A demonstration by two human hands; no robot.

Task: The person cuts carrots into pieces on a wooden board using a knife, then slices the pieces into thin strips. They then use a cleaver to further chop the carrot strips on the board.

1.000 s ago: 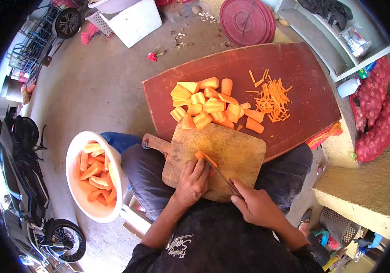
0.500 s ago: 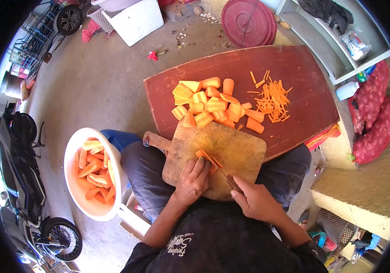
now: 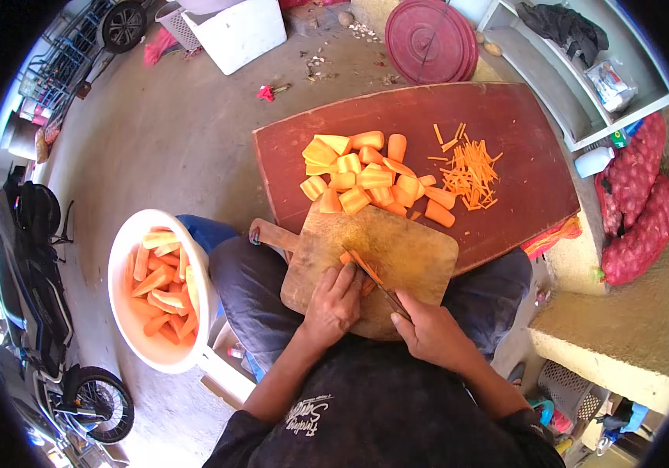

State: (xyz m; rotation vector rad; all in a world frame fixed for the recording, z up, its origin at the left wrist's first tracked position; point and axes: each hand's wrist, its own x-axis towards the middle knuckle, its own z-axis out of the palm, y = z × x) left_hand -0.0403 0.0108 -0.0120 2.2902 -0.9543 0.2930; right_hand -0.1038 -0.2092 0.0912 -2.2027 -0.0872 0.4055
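Note:
A wooden cutting board [image 3: 420, 249] with a handle at its left rests across the lap. My left hand [image 3: 333, 306] lies on it with bent fingers, holding down a piece of carrot [image 3: 348, 257] that is partly hidden by the fingertips. My right hand [image 3: 434, 334] is closed round the handle of a knife [image 3: 385, 292]. Its blade runs up and left, right beside my left fingertips, with thin orange slices along it. Past the board, peeled carrot chunks [image 3: 373, 178] are heaped on a red-brown tabletop [image 3: 533, 171]. A pile of carrot sticks [image 3: 471, 173] lies to their right.
A white tub [image 3: 118, 312] of carrot pieces stands left of the knees. Motorcycles [image 3: 34, 312] are at far left. Red net sacks [image 3: 646, 234] lie on the right above a concrete ledge [image 3: 615, 343]. A round red lid [image 3: 430, 39] leans behind the table.
The knife has shifted slightly up and left, closer to my left fingertips, and its blade is now lower against the carrot. My left hand stays almost in place; the view has shifted slightly.

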